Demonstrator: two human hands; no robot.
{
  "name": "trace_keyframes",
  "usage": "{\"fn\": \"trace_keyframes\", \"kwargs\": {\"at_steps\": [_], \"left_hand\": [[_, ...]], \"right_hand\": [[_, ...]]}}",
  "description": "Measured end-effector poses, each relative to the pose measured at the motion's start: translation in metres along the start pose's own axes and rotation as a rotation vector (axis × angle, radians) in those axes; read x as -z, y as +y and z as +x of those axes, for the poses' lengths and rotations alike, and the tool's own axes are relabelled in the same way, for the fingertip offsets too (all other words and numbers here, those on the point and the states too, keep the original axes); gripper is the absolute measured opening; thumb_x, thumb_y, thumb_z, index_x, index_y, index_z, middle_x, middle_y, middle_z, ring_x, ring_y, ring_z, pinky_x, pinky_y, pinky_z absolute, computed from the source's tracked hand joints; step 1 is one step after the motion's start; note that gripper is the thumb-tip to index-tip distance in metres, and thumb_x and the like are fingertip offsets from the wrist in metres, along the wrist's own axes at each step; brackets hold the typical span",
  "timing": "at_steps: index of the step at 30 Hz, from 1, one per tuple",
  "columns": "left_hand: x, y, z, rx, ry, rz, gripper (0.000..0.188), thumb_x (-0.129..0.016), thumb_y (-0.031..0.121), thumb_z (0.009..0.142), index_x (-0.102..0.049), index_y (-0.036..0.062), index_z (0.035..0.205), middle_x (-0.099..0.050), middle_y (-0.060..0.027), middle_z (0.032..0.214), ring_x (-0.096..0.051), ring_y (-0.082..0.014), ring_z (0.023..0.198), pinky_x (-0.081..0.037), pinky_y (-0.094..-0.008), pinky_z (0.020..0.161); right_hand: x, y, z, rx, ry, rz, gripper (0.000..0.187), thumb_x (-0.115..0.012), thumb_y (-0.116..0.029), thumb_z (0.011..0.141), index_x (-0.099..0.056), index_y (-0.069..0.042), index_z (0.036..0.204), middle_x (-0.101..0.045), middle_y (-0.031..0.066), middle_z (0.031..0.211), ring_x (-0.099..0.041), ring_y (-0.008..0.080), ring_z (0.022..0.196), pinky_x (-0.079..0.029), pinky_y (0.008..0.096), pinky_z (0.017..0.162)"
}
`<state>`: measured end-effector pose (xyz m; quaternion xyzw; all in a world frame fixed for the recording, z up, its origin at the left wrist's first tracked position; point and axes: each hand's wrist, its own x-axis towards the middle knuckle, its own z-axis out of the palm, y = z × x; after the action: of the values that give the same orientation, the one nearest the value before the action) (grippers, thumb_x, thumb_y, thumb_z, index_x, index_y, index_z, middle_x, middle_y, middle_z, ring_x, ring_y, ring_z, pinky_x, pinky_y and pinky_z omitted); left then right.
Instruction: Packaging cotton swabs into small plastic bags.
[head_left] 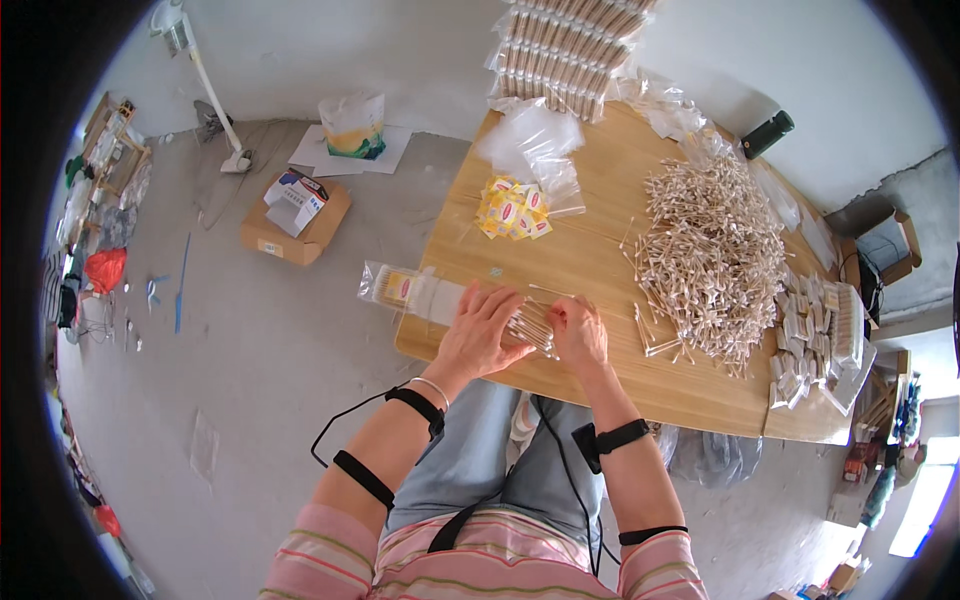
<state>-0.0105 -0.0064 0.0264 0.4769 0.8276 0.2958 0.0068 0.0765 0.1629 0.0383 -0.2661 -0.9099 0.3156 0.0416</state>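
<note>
- Top with pink, cream and dark horizontal stripes, sleeves pushed up past the elbows.
- Grey-blue trousers.
- Left hand [482, 333]: thin pale bangle at the wrist, with black straps across the forearm.
- Right hand [579, 335]: black wrist strap carrying a small black box, possibly a sensor.
- Thin black cables trail from the straps.

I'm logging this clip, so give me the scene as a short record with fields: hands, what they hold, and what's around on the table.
left hand: flat on a clear plastic sleeve
right hand: gripping a bundle of cotton swabs at the sleeve's mouth
table: wooden
loose stock: big heap of swabs to the right
labels: yellow slips behind the hands
packed: filled packs at the far right edge
floor: open cardboard box
</note>
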Motion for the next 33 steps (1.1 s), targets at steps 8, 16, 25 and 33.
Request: {"fn": "trace_keyframes", "kwargs": {"at_steps": [8,16,25,33], "left_hand": [[-0.001,-0.001,0.000,0.024,-0.009,0.007,0.072,-0.075,0.044,0.074,-0.047,0.0101,0.130,-0.049,-0.0087,0.132,-0.042,-0.0256,0.128,-0.021,-0.0503,0.115],[0.008,0.008,0.003,-0.045,-0.048,0.100,0.063,-0.073,0.041,0.077,-0.051,0.0204,0.132,-0.042,-0.0113,0.139,-0.039,-0.0301,0.129,-0.020,-0.0499,0.115],[0.006,0.005,0.001,-0.023,-0.057,0.026,0.058,-0.074,0.041,0.076,-0.057,0.0125,0.123,-0.043,-0.0095,0.140,-0.039,-0.0278,0.131,-0.020,-0.0493,0.115],[0.002,0.005,0.003,-0.012,-0.081,0.078,0.069,-0.071,0.046,0.077,-0.050,0.0099,0.131,-0.042,-0.0107,0.141,-0.035,-0.0273,0.135,-0.019,-0.0504,0.116]], "right_hand": [[-0.002,-0.001,-0.006,0.196,0.237,0.039,0.011,-0.068,-0.009,0.080,-0.069,-0.008,0.090,-0.061,0.0099,0.090,-0.059,0.0301,0.092,-0.049,0.0409,0.077],[-0.008,0.002,0.003,0.263,0.163,-0.216,0.009,-0.064,-0.010,0.081,-0.061,-0.008,0.090,-0.056,0.0092,0.093,-0.056,0.0311,0.094,-0.050,0.0438,0.078],[0.011,0.027,-0.028,0.178,0.194,-0.173,0.021,-0.056,-0.008,0.086,-0.053,-0.003,0.106,-0.056,0.0174,0.097,-0.055,0.0359,0.098,-0.049,0.0469,0.080],[0.070,0.108,-0.152,-0.047,0.341,-0.094,0.020,-0.058,-0.003,0.083,-0.065,-0.006,0.102,-0.059,0.0153,0.098,-0.054,0.0362,0.097,-0.045,0.0439,0.085]]}}
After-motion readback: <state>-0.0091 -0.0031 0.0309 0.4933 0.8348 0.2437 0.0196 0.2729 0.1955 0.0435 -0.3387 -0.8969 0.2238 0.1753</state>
